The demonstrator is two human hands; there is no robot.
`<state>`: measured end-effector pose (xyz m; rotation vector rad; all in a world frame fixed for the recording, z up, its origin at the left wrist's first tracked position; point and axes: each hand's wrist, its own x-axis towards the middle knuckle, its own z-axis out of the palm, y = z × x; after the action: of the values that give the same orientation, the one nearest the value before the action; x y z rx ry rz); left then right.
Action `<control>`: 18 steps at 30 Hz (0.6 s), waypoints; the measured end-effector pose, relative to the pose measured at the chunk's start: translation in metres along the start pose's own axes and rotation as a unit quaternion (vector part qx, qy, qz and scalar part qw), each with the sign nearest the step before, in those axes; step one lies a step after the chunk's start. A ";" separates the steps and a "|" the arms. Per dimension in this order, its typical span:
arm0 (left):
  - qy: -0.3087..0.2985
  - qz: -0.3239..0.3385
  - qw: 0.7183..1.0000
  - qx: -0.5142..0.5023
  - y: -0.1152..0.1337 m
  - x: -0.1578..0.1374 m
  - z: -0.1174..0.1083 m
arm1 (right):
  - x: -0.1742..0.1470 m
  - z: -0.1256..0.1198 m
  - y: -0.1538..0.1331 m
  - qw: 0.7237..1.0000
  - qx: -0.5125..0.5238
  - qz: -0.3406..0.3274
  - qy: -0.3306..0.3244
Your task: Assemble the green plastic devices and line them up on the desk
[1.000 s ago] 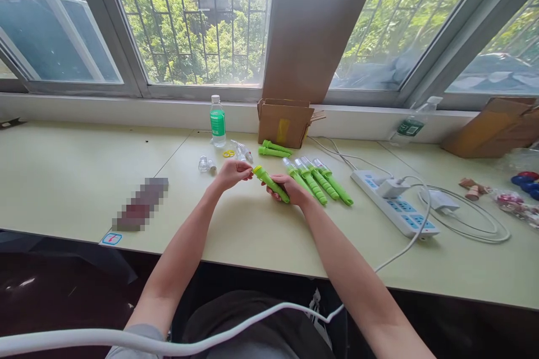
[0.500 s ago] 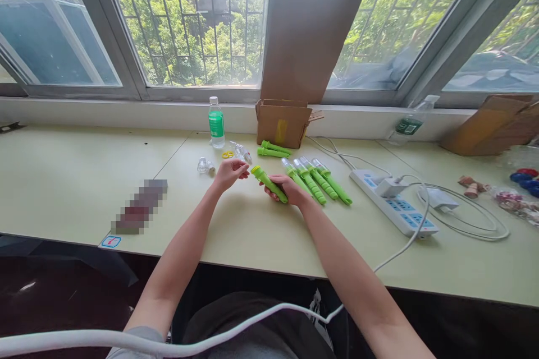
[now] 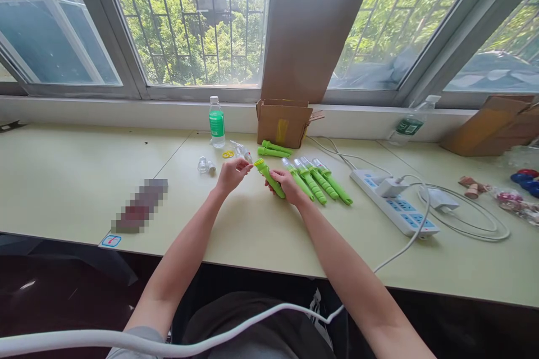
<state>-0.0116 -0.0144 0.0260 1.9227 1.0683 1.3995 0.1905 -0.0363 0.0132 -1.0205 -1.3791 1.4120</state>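
My right hand (image 3: 285, 184) is wrapped round a green plastic tube (image 3: 268, 175), tilted with its yellow-rimmed end up and to the left. Close to that end, my left hand (image 3: 234, 173) has thumb and fingertips pinched together; whatever they may hold is too small to make out. Several green tubes with clear caps (image 3: 314, 182) lie side by side to the right of my right hand. Two capless green tubes (image 3: 273, 151) rest farther back. Beyond my left hand are yellow rings (image 3: 228, 154) and clear plastic caps (image 3: 241, 151); more clear pieces (image 3: 206, 166) lie to its left.
A water bottle (image 3: 217, 123) and a cardboard box (image 3: 281, 123) stand at the back by the window. On the right lies a white power strip (image 3: 393, 202) with plugs and cables. A white cable (image 3: 168, 346) crosses low in front of me.
The green tube in my right hand has lifted slightly, its yellow-rimmed end shifting a little up and right. My left hand has edged right, its fingertips closer to that end.
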 end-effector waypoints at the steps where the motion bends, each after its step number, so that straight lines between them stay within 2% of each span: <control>1: 0.001 0.010 1.000 0.013 0.002 -0.001 0.001 | 0.000 0.000 0.000 1.000 -0.003 -0.006 0.005; 8: -0.028 0.056 0.995 0.076 0.008 -0.004 0.004 | 0.000 0.003 0.000 1.000 -0.012 0.000 0.011; 18: -0.021 0.058 0.994 0.085 0.007 -0.007 0.008 | -0.004 0.011 -0.005 1.000 0.000 -0.018 0.021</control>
<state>-0.0027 -0.0237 0.0256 2.1566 1.1034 1.3616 0.1808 -0.0434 0.0183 -1.0154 -1.3605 1.3567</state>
